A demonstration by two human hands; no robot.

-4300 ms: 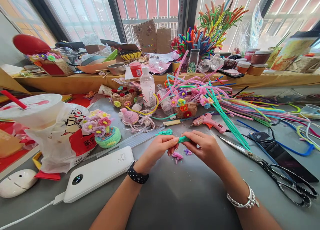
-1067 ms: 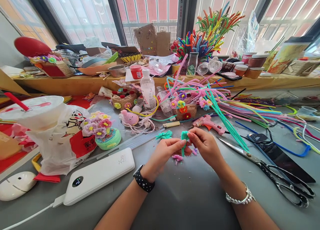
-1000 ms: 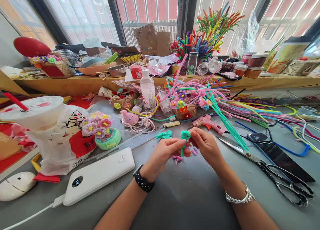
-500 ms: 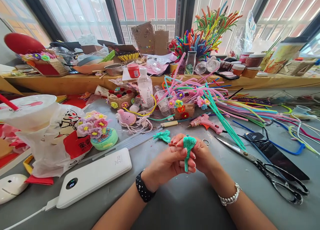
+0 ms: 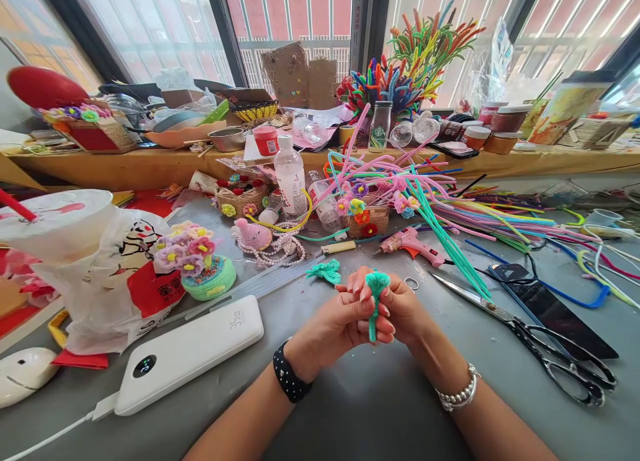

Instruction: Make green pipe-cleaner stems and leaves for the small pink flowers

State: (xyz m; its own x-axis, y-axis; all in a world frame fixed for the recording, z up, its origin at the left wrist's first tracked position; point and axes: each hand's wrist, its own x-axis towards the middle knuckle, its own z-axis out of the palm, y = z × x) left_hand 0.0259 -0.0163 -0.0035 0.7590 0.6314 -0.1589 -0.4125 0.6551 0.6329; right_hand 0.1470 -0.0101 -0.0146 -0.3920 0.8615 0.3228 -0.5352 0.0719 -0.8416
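Note:
Both hands meet over the grey table around a small green fuzzy pipe-cleaner leaf (image 5: 379, 283), fan-shaped on top with a narrow stem pointing down. My left hand (image 5: 345, 317) pinches its stem between thumb and fingers. From the other side my right hand (image 5: 403, 304) grips the fan's edge, some of its fingers hidden behind the piece. A second green pipe-cleaner piece (image 5: 324, 271) lies on the table just beyond my left hand. Long green pipe cleaners (image 5: 450, 241) stretch across to the right, near large scissors (image 5: 517, 324) and a small ring (image 5: 411, 283).
A pink glue gun (image 5: 413, 244) lies beyond my hands. On the left are a white power bank (image 5: 193, 354), a bagged cup (image 5: 85, 247) and a green round box with fuzzy flowers (image 5: 210, 279). A phone (image 5: 555, 311) lies right, by the scissors. Bottles and a pipe-cleaner heap stand behind.
The fan of the green leaf looks narrower and more gathered as the right fingers press on it. Both hands stay in nearly the same place.

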